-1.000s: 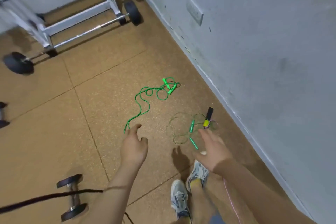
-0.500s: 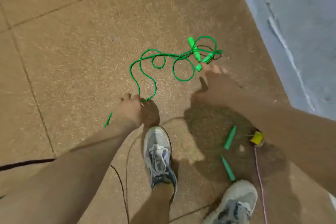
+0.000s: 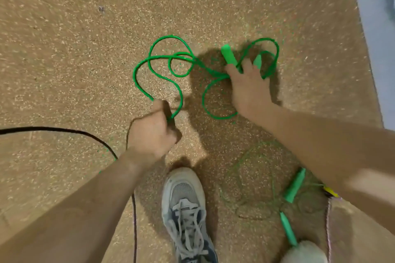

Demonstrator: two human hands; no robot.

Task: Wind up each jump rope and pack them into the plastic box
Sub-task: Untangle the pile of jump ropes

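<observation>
Green plastic jump rope [image 3: 168,36], thick cord, two stubby green handles [image 3: 228,55]: lies in loose loops on speckled brown floor [image 3: 85,49]. Judged light, limp and springy, so prone to tangling. Left hand [image 3: 152,132] grips a cord loop. Right hand [image 3: 249,85] spreads straight fingers over the handles, the firmest hold. Plastic box not in view.
</observation>
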